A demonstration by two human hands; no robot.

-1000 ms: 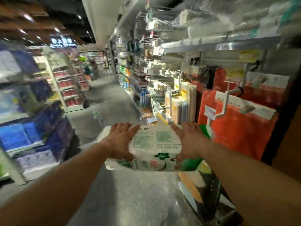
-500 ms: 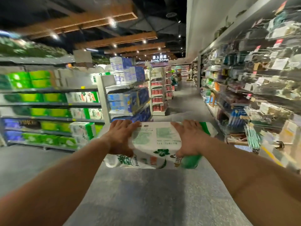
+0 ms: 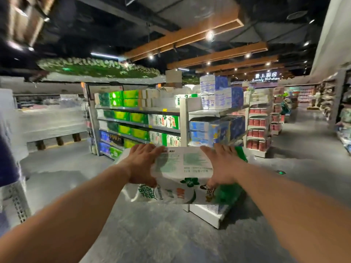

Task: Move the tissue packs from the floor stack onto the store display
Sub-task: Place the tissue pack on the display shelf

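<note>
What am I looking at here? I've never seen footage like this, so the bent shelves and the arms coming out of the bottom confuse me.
There is no machine here. A person wears a wide-angle camera on the head, looking forward and down, so you see their own bare arms reaching out; the lens bends the shop's straight lines. The left hand and right hand press on either side of one tissue pack, white with green print, carried in the air above the grey floor. Ahead stands a store shelf unit stocked with green, white and blue packs, and an aisle runs off to the right. The floor stack the pack came from is not in view.
</note>
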